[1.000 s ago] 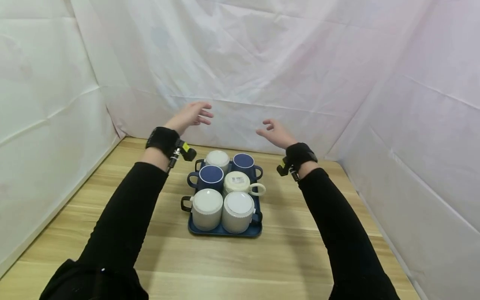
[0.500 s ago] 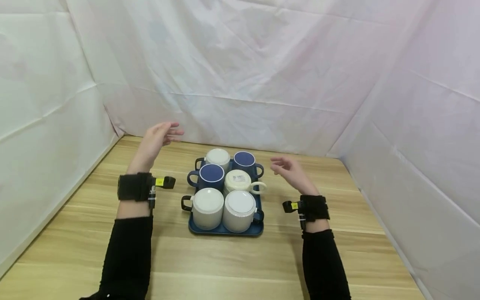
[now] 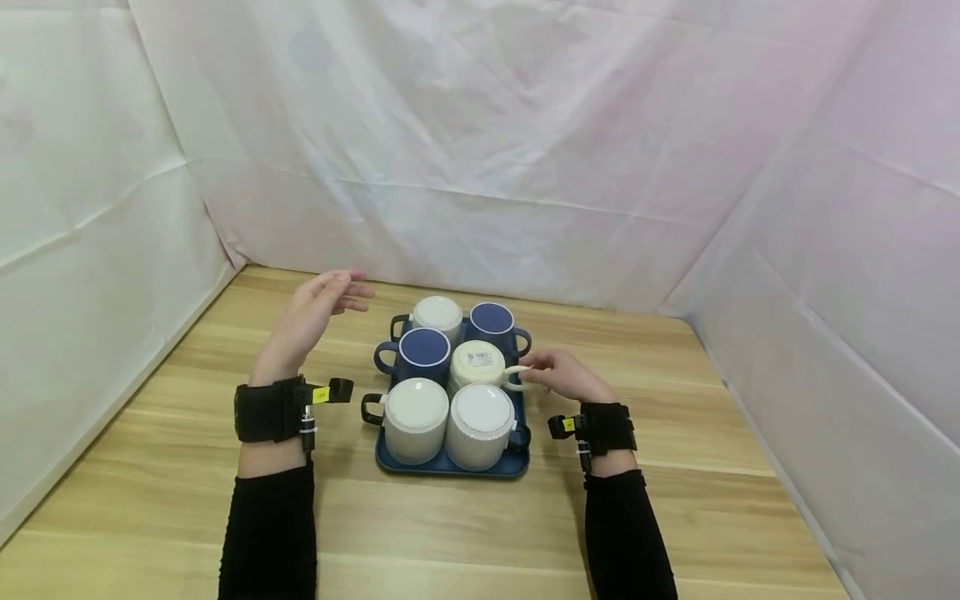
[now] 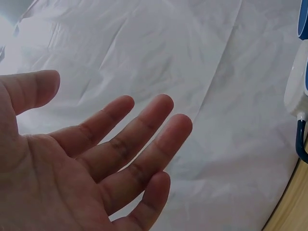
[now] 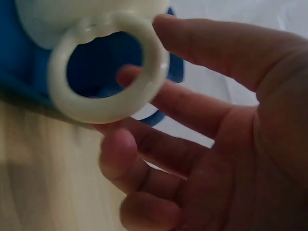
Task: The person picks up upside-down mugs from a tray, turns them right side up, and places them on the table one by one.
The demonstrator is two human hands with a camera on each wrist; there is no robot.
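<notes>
A blue tray point(image 3: 450, 467) on the wooden table point(image 3: 465, 533) carries several upside-down mugs. The cream mug point(image 3: 478, 363) in the middle row has its ring handle point(image 3: 516, 379) pointing right. My right hand point(image 3: 557, 377) is at that handle point(image 5: 108, 67), thumb on top of the ring and fingers curled behind and under it. My left hand point(image 3: 315, 310) hovers left of the tray, palm turned and fingers straight point(image 4: 120, 144), holding nothing.
Two dark blue mugs point(image 3: 423, 350) point(image 3: 491, 322) and three white ribbed mugs point(image 3: 415, 410) point(image 3: 480, 414) point(image 3: 437, 314) crowd the tray around the cream one. White sheet walls point(image 3: 480, 167) close in the back and both sides. Bare wood lies all around the tray.
Both hands have come down from high in front of the back wall. The right hand moved left to the cream mug's handle; the left hand settled beside the tray, still open.
</notes>
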